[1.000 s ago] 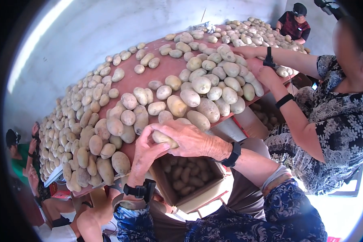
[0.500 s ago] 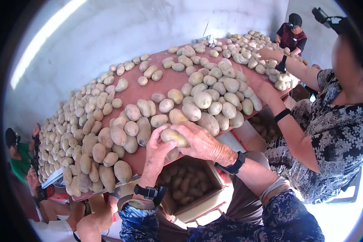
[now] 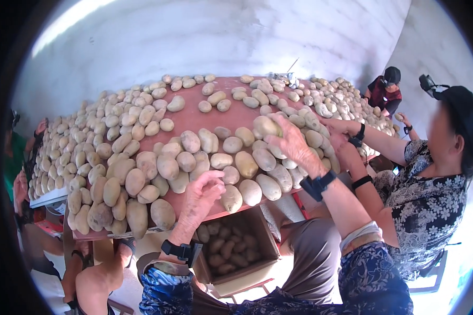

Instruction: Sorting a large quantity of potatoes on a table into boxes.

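Out over the potato pile, my right hand (image 3: 295,144) has its thumb and fingers closed round a yellowish potato (image 3: 266,126). More potatoes lie under and around that hand, some partly hidden by it. My left hand (image 3: 202,197) hovers at the table's near edge, fingers loosely bent and apart, holding nothing that I can see. Beside its fingertips is a small round potato (image 3: 229,175), and a pale potato (image 3: 231,199) sits close to the table edge. Whether the fingertips touch the small one, I cannot tell.
Potatoes (image 3: 136,121) cover much of the red tabletop (image 3: 186,118). Below its near edge stands an open cardboard box (image 3: 270,254) with potatoes inside. A co-worker in a flowered shirt (image 3: 431,205) reaches in from the right. Other people are at the far right and left.
Both hands were together round a potato above the near edge. They have parted: my right hand has moved forward and right with a potato, my left has let go and stayed near the edge.
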A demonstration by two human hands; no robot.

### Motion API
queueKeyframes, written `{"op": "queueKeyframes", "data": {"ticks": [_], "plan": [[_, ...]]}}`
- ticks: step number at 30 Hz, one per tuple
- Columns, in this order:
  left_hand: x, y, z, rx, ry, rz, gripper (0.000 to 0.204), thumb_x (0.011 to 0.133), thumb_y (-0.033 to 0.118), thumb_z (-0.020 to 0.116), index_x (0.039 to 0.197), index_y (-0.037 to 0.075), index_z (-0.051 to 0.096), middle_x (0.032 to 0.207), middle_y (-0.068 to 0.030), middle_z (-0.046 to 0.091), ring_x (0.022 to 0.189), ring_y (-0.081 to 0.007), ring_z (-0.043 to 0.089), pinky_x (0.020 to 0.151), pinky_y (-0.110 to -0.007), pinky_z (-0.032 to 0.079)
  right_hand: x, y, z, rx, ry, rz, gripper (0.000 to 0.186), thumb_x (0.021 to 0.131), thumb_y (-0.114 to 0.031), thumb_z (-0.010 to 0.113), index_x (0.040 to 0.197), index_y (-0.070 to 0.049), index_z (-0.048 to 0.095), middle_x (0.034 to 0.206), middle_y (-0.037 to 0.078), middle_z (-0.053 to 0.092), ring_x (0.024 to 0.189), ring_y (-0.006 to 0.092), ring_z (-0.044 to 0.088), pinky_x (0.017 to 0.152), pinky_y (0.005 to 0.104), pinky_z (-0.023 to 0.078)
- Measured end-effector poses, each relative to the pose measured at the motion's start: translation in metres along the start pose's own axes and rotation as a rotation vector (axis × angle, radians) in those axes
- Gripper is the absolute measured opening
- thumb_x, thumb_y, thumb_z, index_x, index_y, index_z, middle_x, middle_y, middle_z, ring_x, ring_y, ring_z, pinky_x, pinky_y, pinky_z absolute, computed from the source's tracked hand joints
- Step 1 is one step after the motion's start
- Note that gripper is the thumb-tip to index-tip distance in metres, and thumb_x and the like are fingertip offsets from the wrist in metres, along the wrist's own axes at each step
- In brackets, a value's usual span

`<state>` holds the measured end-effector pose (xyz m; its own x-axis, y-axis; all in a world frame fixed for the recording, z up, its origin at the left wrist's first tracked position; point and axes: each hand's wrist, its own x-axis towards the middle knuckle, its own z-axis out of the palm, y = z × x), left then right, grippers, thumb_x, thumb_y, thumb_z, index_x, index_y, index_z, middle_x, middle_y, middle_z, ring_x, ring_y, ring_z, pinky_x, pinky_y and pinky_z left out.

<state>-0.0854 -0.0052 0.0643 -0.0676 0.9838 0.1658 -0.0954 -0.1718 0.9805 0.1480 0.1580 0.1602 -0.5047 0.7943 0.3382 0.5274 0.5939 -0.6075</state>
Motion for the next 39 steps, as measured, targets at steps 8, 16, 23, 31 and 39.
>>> {"op": "queueKeyframes", "data": {"ticks": [8,16,23,31,39], "plan": [[-0.015,-0.001,0.0,0.415,-0.025,0.116,0.028,0.087,0.009,0.067,0.115,0.006,0.063,0.088,-0.0074,0.064,0.082,-0.0173,0.063,0.075,-0.032,0.053,0.045,0.074,0.007,-0.428,-0.072,0.038,0.06,0.08,-0.021,0.073,0.133,-0.013,0.046,0.117,0.021,0.054,0.113,0.0392,0.054,0.094,0.0484,0.047],[-0.02,0.004,-0.003,0.529,-0.038,0.137,0.025,0.087,0.01,0.067,0.111,0.004,0.066,0.088,-0.0087,0.066,0.08,-0.0167,0.064,0.077,-0.031,0.054,0.059,0.081,0.012,-0.606,-0.142,-0.099,0.056,0.08,-0.012,0.069,0.132,-0.011,0.046,0.117,0.019,0.052,0.114,0.0397,0.052,0.093,0.0491,0.048],[-0.022,0.006,-0.002,0.543,-0.053,0.162,0.025,0.086,0.012,0.063,0.11,0.004,0.064,0.089,-0.0159,0.068,0.08,-0.0312,0.067,0.071,-0.04,0.054,0.065,0.085,0.018,-0.652,-0.206,-0.123,0.046,0.085,-0.006,0.061,0.13,-0.006,0.05,0.123,0.021,0.053,0.116,0.0401,0.054,0.095,0.048,0.048],[-0.021,-0.01,0.002,0.643,-0.122,0.173,0.023,0.087,0.016,0.062,0.107,0.003,0.063,0.09,-0.0206,0.067,0.084,-0.0382,0.065,0.073,-0.045,0.052,0.073,0.082,0.019,-0.867,-0.451,0.028,0.044,0.088,-0.015,0.059,0.13,-0.004,0.051,0.127,0.023,0.057,0.116,0.0398,0.057,0.095,0.0467,0.049],[-0.019,-0.013,0.001,0.762,-0.127,0.254,0.026,0.087,0.016,0.066,0.11,0.005,0.065,0.085,-0.0146,0.068,0.078,-0.0315,0.066,0.068,-0.041,0.052,0.073,0.034,0.02,-0.68,-0.277,-0.09,0.05,0.089,-0.021,0.06,0.135,-0.006,0.05,0.128,0.021,0.059,0.119,0.0374,0.056,0.098,0.0465,0.046]]}}
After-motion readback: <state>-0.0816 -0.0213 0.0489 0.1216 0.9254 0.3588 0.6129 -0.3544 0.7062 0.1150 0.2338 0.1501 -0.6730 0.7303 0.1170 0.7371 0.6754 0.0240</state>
